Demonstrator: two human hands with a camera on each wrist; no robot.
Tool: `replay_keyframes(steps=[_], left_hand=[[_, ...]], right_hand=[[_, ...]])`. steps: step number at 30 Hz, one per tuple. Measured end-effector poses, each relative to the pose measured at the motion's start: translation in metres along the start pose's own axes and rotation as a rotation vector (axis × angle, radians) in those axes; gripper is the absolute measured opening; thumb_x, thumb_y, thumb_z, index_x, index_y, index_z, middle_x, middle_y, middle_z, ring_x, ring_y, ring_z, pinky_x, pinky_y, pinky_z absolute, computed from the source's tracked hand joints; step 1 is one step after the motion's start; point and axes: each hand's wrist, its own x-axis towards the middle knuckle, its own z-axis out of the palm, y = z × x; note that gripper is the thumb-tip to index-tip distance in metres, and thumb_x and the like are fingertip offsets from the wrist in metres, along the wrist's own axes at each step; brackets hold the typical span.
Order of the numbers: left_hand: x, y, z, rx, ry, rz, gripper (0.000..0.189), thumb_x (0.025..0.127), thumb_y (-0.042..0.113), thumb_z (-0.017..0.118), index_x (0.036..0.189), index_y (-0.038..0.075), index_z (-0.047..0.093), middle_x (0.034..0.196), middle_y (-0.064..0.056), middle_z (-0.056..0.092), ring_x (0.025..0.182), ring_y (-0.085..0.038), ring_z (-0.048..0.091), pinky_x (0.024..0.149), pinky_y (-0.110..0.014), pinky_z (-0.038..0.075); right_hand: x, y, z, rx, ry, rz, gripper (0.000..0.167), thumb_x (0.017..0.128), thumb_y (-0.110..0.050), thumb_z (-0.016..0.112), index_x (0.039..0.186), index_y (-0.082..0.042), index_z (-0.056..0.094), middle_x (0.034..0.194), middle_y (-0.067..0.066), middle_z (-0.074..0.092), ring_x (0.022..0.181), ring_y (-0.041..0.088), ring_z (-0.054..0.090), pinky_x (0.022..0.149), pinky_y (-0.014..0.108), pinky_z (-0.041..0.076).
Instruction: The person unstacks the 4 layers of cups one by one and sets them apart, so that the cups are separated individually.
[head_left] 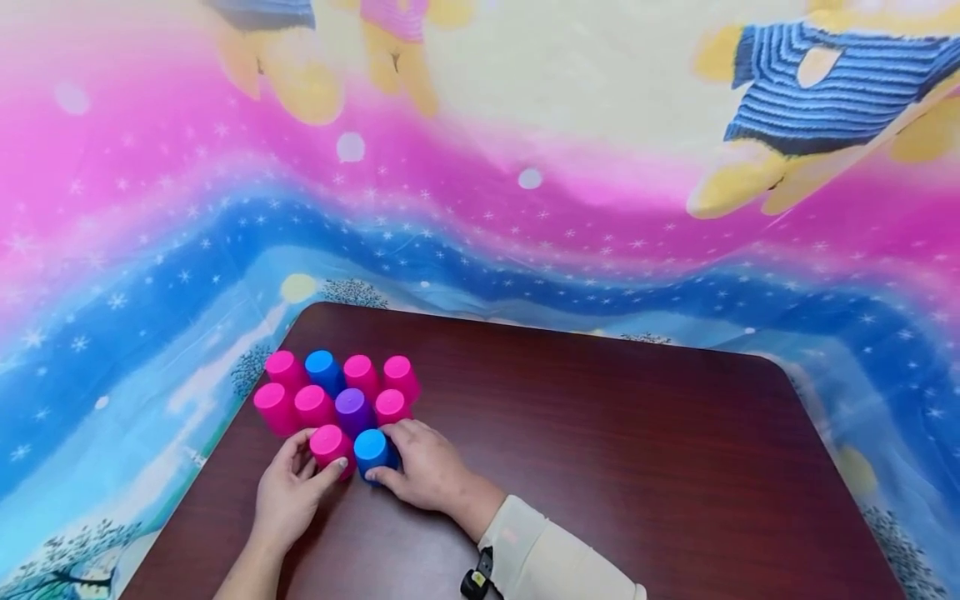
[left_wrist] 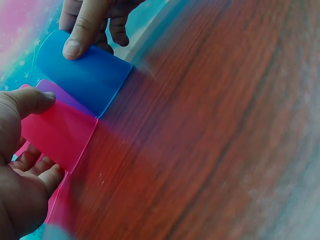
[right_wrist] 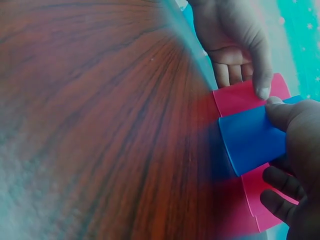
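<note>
My left hand [head_left: 288,493] grips a pink cup [head_left: 328,443] standing upside down at the front of a cluster, thumb on its near side. Beside it, a blue cup [head_left: 372,452] is held between the thumb and fingers of my right hand [head_left: 431,467]. Both cups stand side by side on the table, seemingly touching. Right behind them are a purple cup [head_left: 354,408] and a pink cup [head_left: 392,405]. In the left wrist view, the held pink cup [left_wrist: 60,132] and blue cup [left_wrist: 85,75] have their rims down on the wood.
Further upside-down cups stand in two rows behind, mostly pink, with another blue cup [head_left: 324,369] in the back row. They sit at the left end of a dark brown table [head_left: 615,450]. A printed cloth [head_left: 480,225] hangs behind the table.
</note>
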Motion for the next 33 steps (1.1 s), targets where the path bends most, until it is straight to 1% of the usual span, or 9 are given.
replay_keyframes(steps=[6, 10, 13, 17, 20, 23, 28, 30, 33], left_hand=[[0.006, -0.002, 0.002, -0.002, -0.025, 0.003, 0.077, 0.09, 0.032, 0.084, 0.15, 0.008, 0.043, 0.152, -0.016, 0.048, 0.144, -0.039, 0.043, 0.105, -0.04, 0.042], [0.011, -0.002, 0.002, 0.027, -0.03, 0.011, 0.077, 0.089, 0.034, 0.084, 0.149, 0.008, 0.043, 0.152, -0.017, 0.048, 0.145, -0.041, 0.042, 0.106, -0.042, 0.041], [0.015, -0.002, 0.0, 0.064, -0.03, 0.015, 0.079, 0.088, 0.035, 0.085, 0.149, 0.008, 0.043, 0.152, -0.019, 0.048, 0.144, -0.043, 0.042, 0.107, -0.044, 0.041], [0.019, -0.001, -0.001, 0.08, -0.025, 0.024, 0.08, 0.087, 0.034, 0.086, 0.149, 0.008, 0.042, 0.15, -0.019, 0.049, 0.143, -0.044, 0.043, 0.109, -0.047, 0.041], [0.021, 0.002, -0.002, 0.066, -0.019, 0.049, 0.08, 0.087, 0.033, 0.086, 0.148, 0.008, 0.042, 0.149, -0.019, 0.05, 0.142, -0.044, 0.044, 0.111, -0.05, 0.04], [0.022, 0.006, -0.003, 0.067, 0.0, 0.084, 0.081, 0.086, 0.034, 0.087, 0.149, 0.008, 0.042, 0.148, -0.018, 0.05, 0.141, -0.043, 0.045, 0.111, -0.054, 0.04], [0.018, 0.017, -0.006, 0.103, 0.07, 0.117, 0.081, 0.085, 0.031, 0.088, 0.149, 0.009, 0.043, 0.145, -0.016, 0.05, 0.139, -0.041, 0.047, 0.11, -0.058, 0.043], [0.015, 0.021, -0.007, 0.123, 0.109, 0.138, 0.078, 0.085, 0.03, 0.088, 0.148, 0.01, 0.045, 0.143, -0.011, 0.051, 0.138, -0.037, 0.048, 0.109, -0.053, 0.044], [0.008, 0.029, -0.005, 0.109, 0.168, 0.218, 0.07, 0.085, 0.022, 0.088, 0.144, 0.01, 0.051, 0.138, -0.004, 0.055, 0.134, -0.025, 0.051, 0.108, -0.033, 0.048]], right_hand=[[0.001, 0.002, 0.003, -0.01, 0.005, 0.029, 0.062, 0.093, -0.055, 0.072, 0.139, -0.014, 0.059, 0.13, -0.003, 0.065, 0.118, 0.012, 0.061, 0.104, 0.029, 0.051], [0.001, 0.004, 0.001, -0.009, 0.002, 0.044, 0.064, 0.093, -0.056, 0.071, 0.141, -0.014, 0.058, 0.133, -0.003, 0.065, 0.12, 0.013, 0.061, 0.104, 0.031, 0.051], [-0.003, 0.007, -0.004, -0.008, -0.01, 0.062, 0.067, 0.094, -0.058, 0.069, 0.143, -0.015, 0.057, 0.136, -0.003, 0.064, 0.125, 0.014, 0.06, 0.106, 0.033, 0.051], [-0.013, 0.016, -0.017, -0.003, -0.023, 0.093, 0.068, 0.095, -0.06, 0.066, 0.145, -0.014, 0.057, 0.137, -0.002, 0.064, 0.129, 0.016, 0.058, 0.108, 0.036, 0.05], [-0.029, 0.03, -0.029, -0.005, 0.005, 0.105, 0.066, 0.096, -0.059, 0.066, 0.143, -0.013, 0.059, 0.136, -0.001, 0.064, 0.128, 0.016, 0.059, 0.107, 0.037, 0.05], [-0.051, 0.048, -0.039, 0.007, 0.076, 0.111, 0.062, 0.096, -0.055, 0.069, 0.14, -0.012, 0.061, 0.131, 0.001, 0.066, 0.122, 0.016, 0.062, 0.103, 0.037, 0.053], [-0.096, 0.079, -0.056, 0.05, 0.193, 0.146, 0.059, 0.095, -0.048, 0.074, 0.138, -0.009, 0.062, 0.12, 0.0, 0.069, 0.108, 0.013, 0.066, 0.093, 0.037, 0.056], [-0.115, 0.089, -0.063, 0.069, 0.243, 0.164, 0.059, 0.093, -0.043, 0.078, 0.138, -0.008, 0.061, 0.117, 0.001, 0.071, 0.105, 0.014, 0.067, 0.09, 0.038, 0.057], [-0.145, 0.103, -0.076, 0.059, 0.34, 0.201, 0.06, 0.089, -0.034, 0.084, 0.138, -0.006, 0.062, 0.113, 0.004, 0.073, 0.102, 0.016, 0.069, 0.086, 0.038, 0.059]])
